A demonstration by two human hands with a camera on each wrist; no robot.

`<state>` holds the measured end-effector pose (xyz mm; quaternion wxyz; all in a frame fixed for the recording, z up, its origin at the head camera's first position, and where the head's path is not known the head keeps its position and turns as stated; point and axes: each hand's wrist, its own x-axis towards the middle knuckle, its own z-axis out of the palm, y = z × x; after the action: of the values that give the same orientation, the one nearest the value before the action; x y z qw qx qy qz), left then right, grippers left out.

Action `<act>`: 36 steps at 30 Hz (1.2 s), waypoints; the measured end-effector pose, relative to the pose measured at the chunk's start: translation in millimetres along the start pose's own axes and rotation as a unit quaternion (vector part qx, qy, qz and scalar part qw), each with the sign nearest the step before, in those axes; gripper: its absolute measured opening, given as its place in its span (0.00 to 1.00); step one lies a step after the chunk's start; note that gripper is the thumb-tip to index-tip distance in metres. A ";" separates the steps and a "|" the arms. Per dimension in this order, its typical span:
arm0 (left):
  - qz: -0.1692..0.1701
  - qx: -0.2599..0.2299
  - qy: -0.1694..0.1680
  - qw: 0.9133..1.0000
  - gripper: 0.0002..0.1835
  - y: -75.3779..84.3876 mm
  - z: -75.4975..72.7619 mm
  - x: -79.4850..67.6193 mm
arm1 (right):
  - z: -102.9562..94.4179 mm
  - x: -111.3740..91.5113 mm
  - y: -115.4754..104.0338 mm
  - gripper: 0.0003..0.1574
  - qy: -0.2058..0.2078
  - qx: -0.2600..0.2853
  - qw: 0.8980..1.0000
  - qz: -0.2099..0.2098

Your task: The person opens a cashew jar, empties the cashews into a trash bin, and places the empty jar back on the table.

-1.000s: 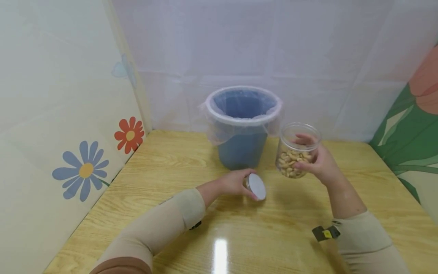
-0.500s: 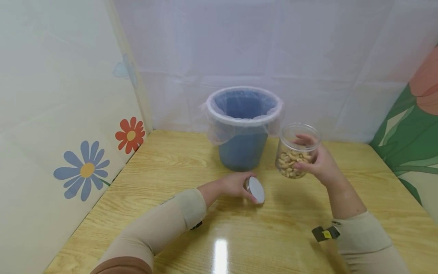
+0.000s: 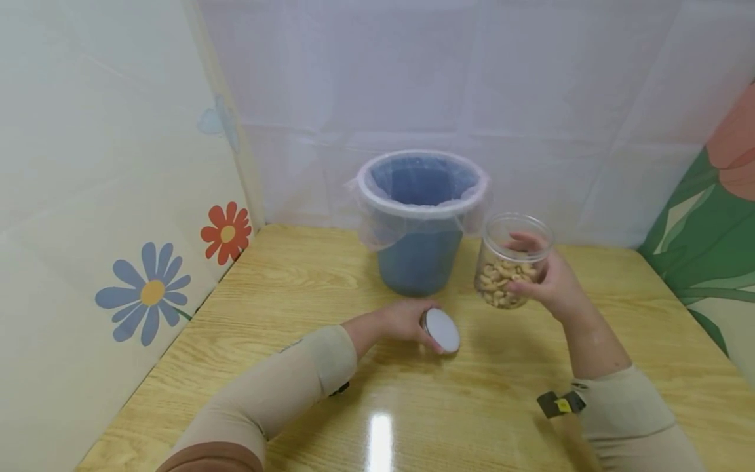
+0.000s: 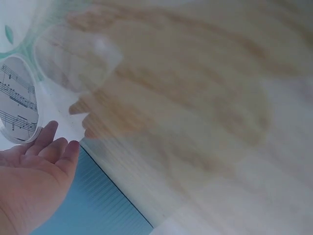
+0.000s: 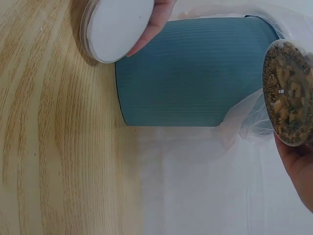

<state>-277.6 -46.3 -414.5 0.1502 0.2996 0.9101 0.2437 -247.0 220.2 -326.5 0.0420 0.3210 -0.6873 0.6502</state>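
In the head view my left hand grips a round jar lid by its edge, low over the table in front of the bin. The lid's plain white face is turned up toward the head; the left wrist view shows sheet-music print on its other face. My right hand holds a clear plastic jar, uncovered and slightly tilted, with fingers behind it and the thumb across its front. Cashews fill about its lower half. From the right wrist view, the jar's bottom shows, with the nuts and dark crumbs inside.
A blue bin with a clear plastic liner folded over its rim stands at the back of the wood-grain table, against a white sheet. The flower-printed wall borders the table at left, and another printed panel at right.
My left hand has lowered slightly toward the table, and the lid's white face has tipped further upward. The right hand and jar have hardly moved.
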 end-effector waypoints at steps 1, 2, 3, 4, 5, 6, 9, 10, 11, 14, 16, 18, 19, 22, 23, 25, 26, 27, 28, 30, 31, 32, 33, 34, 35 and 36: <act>0.000 0.002 -0.001 1.000 0.48 -0.1 0.2 0.3 | -0.1 -0.1 0.1 0.45 -0.001 0.000 1.000 0.000; 0.002 0.004 -0.002 1.000 0.47 -0.5 0.5 0.6 | -0.1 -0.1 0.2 0.45 -0.002 0.000 1.000 0.000; 0.003 0.004 -0.003 1.000 0.47 -0.6 0.8 0.7 | -0.1 -0.2 0.2 0.46 -0.003 0.001 1.000 0.000; 0.004 0.006 -0.005 1.000 0.47 -0.9 1.0 0.8 | -0.1 -0.2 0.2 0.46 -0.004 0.002 1.000 0.000; 0.006 0.006 -0.006 1.000 0.47 -1.2 1.4 0.9 | 0.0 -0.2 0.1 0.46 -0.004 0.003 1.000 -0.001; 0.007 0.006 -0.007 1.000 0.46 -1.4 1.6 0.9 | 0.1 -0.2 0.0 0.46 -0.004 0.003 1.000 -0.002; 0.008 0.003 -0.006 1.000 0.44 -2.0 2.4 0.3 | 0.5 -0.1 0.2 0.46 -0.003 0.004 1.000 -0.005; 0.008 0.004 -0.006 1.000 0.43 -2.2 2.7 0.2 | 0.6 -0.1 0.4 0.46 -0.002 0.003 1.000 -0.006; 0.006 0.000 -0.006 1.000 0.43 -2.2 2.6 -0.1 | 0.7 -0.1 0.6 0.46 -0.002 0.002 1.000 -0.007; -0.001 -0.005 -0.008 1.000 0.43 -1.8 2.6 -1.0 | 0.7 -0.1 1.2 0.46 -0.001 -0.001 1.000 -0.008; -0.008 -0.010 -0.012 1.000 0.44 -1.1 2.2 -1.5 | 0.6 0.1 1.6 0.46 -0.001 -0.002 1.000 -0.007; -0.011 -0.010 -0.014 1.000 0.44 -0.3 1.7 -1.9 | 0.4 0.5 1.9 0.46 -0.001 -0.002 1.000 -0.008; -0.011 -0.008 -0.014 1.000 0.44 0.2 1.4 -2.0 | 0.3 0.7 2.1 0.46 -0.001 -0.002 1.000 -0.009; -0.009 0.002 -0.016 1.000 0.43 1.2 0.8 -1.9 | 0.0 0.8 2.3 0.46 -0.002 0.001 1.000 -0.010; -0.009 0.006 -0.016 1.000 0.43 1.5 0.8 -1.8 | 0.0 0.8 2.3 0.46 -0.002 0.003 1.000 -0.009; -0.011 0.010 -0.019 1.000 0.44 2.1 0.7 -1.8 | -0.2 0.5 2.3 0.46 -0.003 0.004 1.000 -0.009; -0.012 0.012 -0.020 1.000 0.45 2.2 0.6 -1.8 | -0.2 0.5 2.3 0.46 -0.003 0.005 1.000 -0.008; -0.015 0.012 -0.022 1.000 0.46 2.4 0.6 -1.9 | -0.3 0.4 2.3 0.46 -0.003 0.004 1.000 -0.008; -0.016 0.013 -0.024 1.000 0.46 2.6 0.8 -2.0 | -0.3 0.3 2.3 0.46 -0.004 0.003 1.000 -0.008; -0.017 0.017 -0.028 0.999 0.46 2.4 1.0 -2.2 | -0.2 0.4 2.3 0.46 -0.003 -0.001 1.000 -0.007; -0.016 0.020 -0.029 0.999 0.46 2.1 1.3 -2.2 | -0.2 0.5 2.3 0.46 -0.003 -0.002 1.000 -0.006; -0.015 0.023 -0.030 0.999 0.45 2.0 1.4 -2.3 | -0.1 0.6 2.3 0.46 -0.003 -0.002 1.000 -0.005; -0.013 0.025 -0.030 0.999 0.45 1.8 1.7 -2.2 | 0.0 0.8 2.1 0.46 -0.003 -0.003 1.000 -0.005; -0.012 0.028 -0.031 0.999 0.45 1.7 2.0 -2.4 | 0.1 0.9 2.1 0.46 -0.002 -0.003 1.000 -0.004; -0.010 0.031 -0.031 0.999 0.45 1.7 2.2 -2.5 | 0.3 0.9 2.0 0.46 -0.002 -0.002 1.000 -0.003; -0.009 0.033 -0.031 0.999 0.44 1.9 2.3 -2.6 | 0.3 1.0 1.9 0.46 -0.003 -0.001 1.000 -0.002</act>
<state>-273.7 -45.7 -415.0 0.1709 0.3033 0.9154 0.2024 -248.6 219.4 -327.7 0.0417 0.3246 -0.6870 0.6488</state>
